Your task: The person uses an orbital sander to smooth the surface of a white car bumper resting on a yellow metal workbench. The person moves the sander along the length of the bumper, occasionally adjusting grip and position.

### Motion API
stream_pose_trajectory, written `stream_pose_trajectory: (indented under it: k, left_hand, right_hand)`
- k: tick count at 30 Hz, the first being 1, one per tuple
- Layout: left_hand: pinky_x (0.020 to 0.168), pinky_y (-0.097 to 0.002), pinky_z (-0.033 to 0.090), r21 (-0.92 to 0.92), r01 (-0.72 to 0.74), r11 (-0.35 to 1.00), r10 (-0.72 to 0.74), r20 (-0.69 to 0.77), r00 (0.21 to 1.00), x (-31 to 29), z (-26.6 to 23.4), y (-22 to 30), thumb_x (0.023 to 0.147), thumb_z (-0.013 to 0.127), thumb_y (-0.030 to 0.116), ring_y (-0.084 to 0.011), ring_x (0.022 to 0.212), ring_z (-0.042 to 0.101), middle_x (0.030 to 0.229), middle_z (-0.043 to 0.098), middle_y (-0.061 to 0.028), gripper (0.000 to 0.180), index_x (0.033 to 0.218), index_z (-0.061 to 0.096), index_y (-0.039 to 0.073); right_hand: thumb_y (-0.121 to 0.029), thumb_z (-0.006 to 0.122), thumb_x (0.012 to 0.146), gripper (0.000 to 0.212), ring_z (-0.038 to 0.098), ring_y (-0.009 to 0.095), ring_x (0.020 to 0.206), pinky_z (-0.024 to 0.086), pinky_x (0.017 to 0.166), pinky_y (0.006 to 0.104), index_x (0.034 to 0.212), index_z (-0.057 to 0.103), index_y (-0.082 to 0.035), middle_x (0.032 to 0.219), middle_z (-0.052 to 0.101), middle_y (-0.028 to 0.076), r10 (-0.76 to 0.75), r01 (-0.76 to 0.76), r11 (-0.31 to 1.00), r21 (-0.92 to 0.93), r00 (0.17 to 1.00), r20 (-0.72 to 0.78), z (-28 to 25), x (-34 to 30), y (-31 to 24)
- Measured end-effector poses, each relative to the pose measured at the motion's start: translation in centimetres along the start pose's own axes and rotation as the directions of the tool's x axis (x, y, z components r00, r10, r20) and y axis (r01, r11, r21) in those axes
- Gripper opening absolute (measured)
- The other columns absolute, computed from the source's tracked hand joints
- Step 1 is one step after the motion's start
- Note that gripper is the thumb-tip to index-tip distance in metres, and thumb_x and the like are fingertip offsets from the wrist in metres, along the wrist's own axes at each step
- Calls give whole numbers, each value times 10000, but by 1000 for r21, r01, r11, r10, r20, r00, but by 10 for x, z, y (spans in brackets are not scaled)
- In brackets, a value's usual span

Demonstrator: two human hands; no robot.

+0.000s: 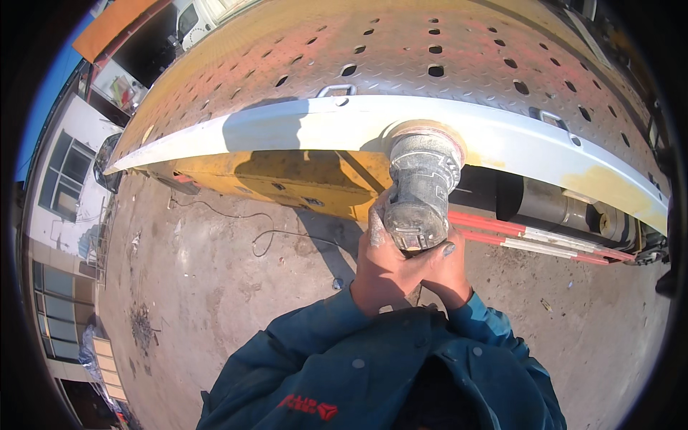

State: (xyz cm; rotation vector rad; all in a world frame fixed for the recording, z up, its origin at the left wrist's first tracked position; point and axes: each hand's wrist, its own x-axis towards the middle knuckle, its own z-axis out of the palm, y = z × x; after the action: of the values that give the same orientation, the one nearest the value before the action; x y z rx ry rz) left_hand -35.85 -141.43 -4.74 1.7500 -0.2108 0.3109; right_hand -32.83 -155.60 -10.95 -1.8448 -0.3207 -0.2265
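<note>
Both hands are closed around a dust-covered grey power sander [424, 175]. My left hand [381, 261] wraps the left side of its body, and my right hand [446, 266] grips from the right, one thumb lying across the rear end. The hands touch or overlap below the tool; their lower fingers are hidden. The sander's round head rests against the white side rail [344, 120] of a truck bed. Yellowish patches [595, 183] mark the rail, one around the sander's head and another farther right. A shadow falls across the rail left of the tool.
Above the rail spreads the perforated metal deck [401, 61], with a metal loop [337, 91] near its edge. Below sit a yellow box [301, 183], red-and-white bars [530, 236] and a dark cylindrical tank [548, 208]. A thin cable [269, 233] lies on the concrete floor. Buildings stand at the left.
</note>
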Motion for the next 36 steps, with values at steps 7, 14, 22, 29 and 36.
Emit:
stream_pose_trajectory:
  k: [7,14,22,29,36]
  left_hand:
    - [1164,-439,528,-208,32,978,-32,2,999,-7,-14,-23,900,949,127,-252,1362,644,1478,635,-208,983,1648,345,-77]
    - [1161,-432,524,-123,-41,992,47,47,998,9,-21,-9,904,936,114,-246,1345,647,1467,637,-203,948,1631,359,-79]
    - [1123,-429,553,29,-61,998,59,54,997,1,-15,-8,895,952,158,-254,1266,701,1382,706,-212,950,1616,390,-101]
    - [1106,-450,593,72,-9,997,6,46,999,-1,-13,-14,866,1002,306,-348,1302,758,1409,720,-289,1117,1667,326,-80]
    - [1142,-442,551,52,-29,998,28,24,999,4,-13,4,872,973,174,-264,1325,682,1443,672,-235,1002,1630,376,-95]
  right_hand:
    - [-292,935,835,631,788,475,1140,627,968,482,1369,733,-25,1203,817,246,-30,30,997,-70,1000,-1,18,2,-2]
    - [-250,923,849,597,788,466,1164,622,984,484,1365,733,-19,1241,809,246,-96,96,995,-28,995,-30,15,12,-21]
    - [-250,919,848,612,793,472,1152,636,965,468,1379,725,-15,1236,813,251,-51,56,996,76,996,-67,19,-3,-1]
    - [-258,921,846,594,805,461,1120,643,942,467,1353,732,-13,1223,823,229,-13,15,999,38,999,-45,16,-2,3]
    - [-248,917,849,605,805,466,1122,640,947,469,1368,719,-9,1218,818,245,-40,40,999,13,999,-12,9,5,-11]
